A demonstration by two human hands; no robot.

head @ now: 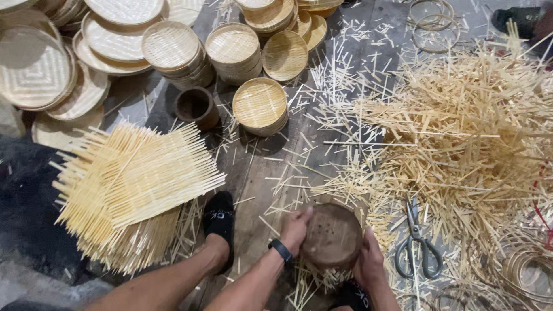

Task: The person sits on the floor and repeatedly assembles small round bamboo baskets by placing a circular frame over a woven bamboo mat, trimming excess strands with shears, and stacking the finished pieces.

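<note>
Both hands, left hand (295, 226) and right hand (368, 260), clamp a round mould (332, 236) low on the floor, over strips. Loose pressure could let it slip sideways. Scissors (417, 241) lie beside; baskets (260, 105) stand farther off.

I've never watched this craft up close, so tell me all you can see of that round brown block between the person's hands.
The round block looks like dark, worn wood, with a domed top dotted with small holes. It sits low on the plank floor, over pale bamboo strips that stick out beneath it. The left hand presses its left edge and the right hand cups its right side. Scissors lie just beside it, apart.
</note>
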